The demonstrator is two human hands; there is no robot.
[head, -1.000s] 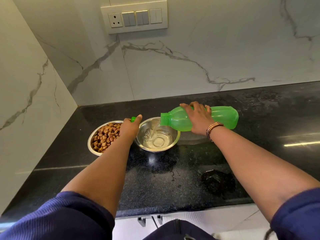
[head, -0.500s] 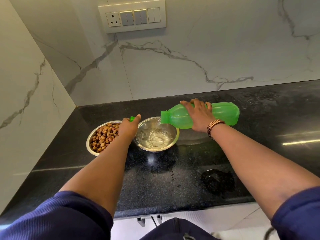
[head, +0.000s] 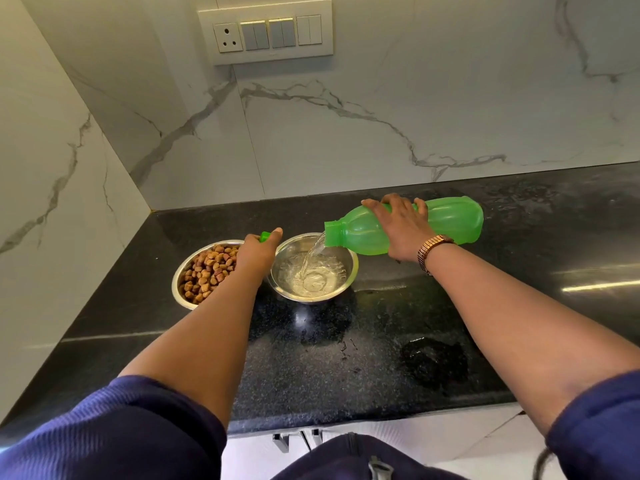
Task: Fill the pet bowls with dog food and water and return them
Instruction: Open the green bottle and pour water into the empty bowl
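Note:
Two steel bowls stand side by side on the black counter (head: pixel 346 375). The left bowl (head: pixel 180 282) holds brown dog food (head: pixel 207 271). The right bowl (head: pixel 349 271) holds shallow water. My right hand (head: pixel 401 230) grips a green plastic bottle (head: pixel 453 223) held nearly level, mouth over the right bowl, and a stream of water (head: pixel 313 254) falls from it. My left hand (head: pixel 258 252) rests between the bowls at the right bowl's rim, closed on the small green bottle cap (head: pixel 265 236).
White marble walls meet in a corner at the back left. A switch panel with a socket (head: pixel 266 32) hangs on the back wall. A wet patch (head: pixel 433 362) lies on the counter near the front edge. Counter stretches away to the right.
Water flows from the bottle again after a brief pause half a second ago. Hands and bowls stay in nearly the same places.

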